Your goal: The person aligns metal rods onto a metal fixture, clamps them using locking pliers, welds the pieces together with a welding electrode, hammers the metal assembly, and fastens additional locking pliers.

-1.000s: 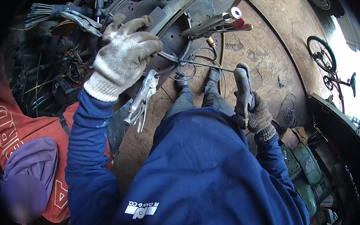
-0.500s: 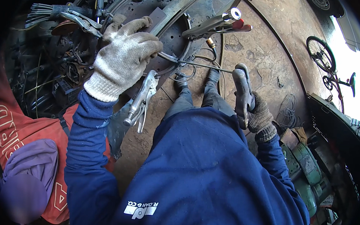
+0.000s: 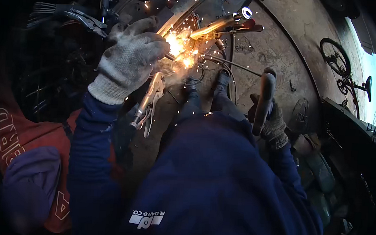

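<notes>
In a knit glove, my left hand (image 3: 133, 56) curls its fingers over a curved metal rod (image 3: 170, 56) that shows at its fingertips; the palm side is hidden. Glare and sparks (image 3: 177, 45) burst just right of those fingers. My right hand (image 3: 273, 125), also gloved, is closed round a welding electrode holder (image 3: 265, 100). From it a thin electrode (image 3: 234, 65) runs left to the sparks. Locking pliers (image 3: 150, 98) hang from the work below my left hand. Bigger locking pliers (image 3: 217, 28), lit orange, stand right of the glare.
A person in red clothing with a purple head covering (image 3: 31, 181) is close at lower left. More locking pliers (image 3: 88, 21) lie at upper left. A cable (image 3: 232, 51) crosses the floor near my boots (image 3: 222, 78). A bicycle (image 3: 343, 71) stands far right.
Bright sparks and smoke now rise where the electrode meets the metal, and the surroundings look darker. The electrode holder has shifted slightly right. My left hand has barely moved.
</notes>
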{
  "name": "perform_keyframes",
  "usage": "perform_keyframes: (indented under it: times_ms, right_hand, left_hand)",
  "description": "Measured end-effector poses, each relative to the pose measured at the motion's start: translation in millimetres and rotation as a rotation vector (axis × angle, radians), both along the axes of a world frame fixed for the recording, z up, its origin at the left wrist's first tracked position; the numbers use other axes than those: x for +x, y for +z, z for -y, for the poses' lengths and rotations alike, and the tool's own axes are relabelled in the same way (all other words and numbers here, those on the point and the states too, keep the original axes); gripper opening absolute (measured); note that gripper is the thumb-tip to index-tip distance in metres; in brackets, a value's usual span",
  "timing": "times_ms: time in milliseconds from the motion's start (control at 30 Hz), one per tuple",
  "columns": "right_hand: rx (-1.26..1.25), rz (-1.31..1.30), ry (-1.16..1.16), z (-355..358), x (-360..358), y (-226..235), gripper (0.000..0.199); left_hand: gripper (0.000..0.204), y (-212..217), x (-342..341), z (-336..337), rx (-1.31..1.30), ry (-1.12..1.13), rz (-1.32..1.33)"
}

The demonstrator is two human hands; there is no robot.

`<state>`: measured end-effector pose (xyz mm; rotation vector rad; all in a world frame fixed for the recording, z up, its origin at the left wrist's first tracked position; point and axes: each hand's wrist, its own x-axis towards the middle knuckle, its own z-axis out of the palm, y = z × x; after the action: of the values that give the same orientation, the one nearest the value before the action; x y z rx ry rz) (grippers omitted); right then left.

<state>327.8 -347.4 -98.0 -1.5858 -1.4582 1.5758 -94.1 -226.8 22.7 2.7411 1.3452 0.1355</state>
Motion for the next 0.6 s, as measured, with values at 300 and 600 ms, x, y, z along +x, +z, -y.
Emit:
perform_keyframes:
  times_ms: [300,600]
  right_hand:
    - [-0.151,-0.118,-0.047,1.8,3.0,-5.3,0.053]
    - [-0.161,0.03,0.051,1.5,4.2,-8.5,0.065]
  left_hand:
    - [0.032,-6.7,0.7,-1.3,-0.015,0.043,0.059]
    - [0.035,1.2,7.4,0.3,-0.063,0.093,0.05]
